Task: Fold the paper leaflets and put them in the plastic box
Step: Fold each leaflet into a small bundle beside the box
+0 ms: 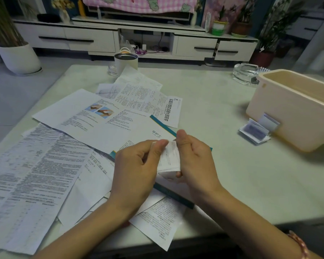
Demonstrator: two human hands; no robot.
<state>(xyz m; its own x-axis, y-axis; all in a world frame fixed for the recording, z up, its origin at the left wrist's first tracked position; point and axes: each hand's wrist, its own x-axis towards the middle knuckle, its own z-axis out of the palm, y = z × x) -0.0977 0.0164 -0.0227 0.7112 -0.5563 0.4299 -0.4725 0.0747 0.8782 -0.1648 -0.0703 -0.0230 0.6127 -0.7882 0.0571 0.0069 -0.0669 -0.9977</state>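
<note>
Folding in hand: pinching a small folded leaflet [169, 158] between left hand [136, 169] and right hand [194, 161], both grips clenched on the paper, held just above the counter [222, 128]. Looking white, printed, already creased down to a narrow wad. Probably pressing the last crease; next, carrying it rightward and dropping it into the plastic box [295, 109], standing well apart at the right. Still lying unfolded on the left: many open leaflets [101, 120]; resting beside the box, a folded booklet [255, 130].
</note>
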